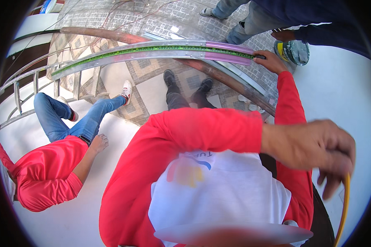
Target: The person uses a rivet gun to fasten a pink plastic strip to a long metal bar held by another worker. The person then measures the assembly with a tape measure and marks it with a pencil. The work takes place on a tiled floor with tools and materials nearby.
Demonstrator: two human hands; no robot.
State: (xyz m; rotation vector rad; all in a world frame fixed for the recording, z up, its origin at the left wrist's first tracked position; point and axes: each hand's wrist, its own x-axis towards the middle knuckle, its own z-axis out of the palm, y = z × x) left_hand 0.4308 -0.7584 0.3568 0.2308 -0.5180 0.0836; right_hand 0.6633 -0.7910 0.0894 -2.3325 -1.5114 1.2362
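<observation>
My right hand (273, 61), arm stretched forward, is closed around the small dark end of a green tape measure (152, 48). The tape lies along a long silver metal strip (111, 59), whose right part is pinkish purple (224, 51). My right fingers are right at that purple end. My left arm crosses in front of my chest, and my left hand (317, 146) hangs bent at the right with its fingers curled. A thin yellow cord (345, 201) runs up to those fingertips, seemingly pinched there. Motion slightly blurs this hand.
A rusty pipe (226, 80) passes beneath the strip, and a metal ladder (18, 96) leans at left. One person in a red shirt (53, 168) sits at left; another in dark clothes (317, 16) stands at far right beside a dark bucket (294, 51). Red cables lie on the paving.
</observation>
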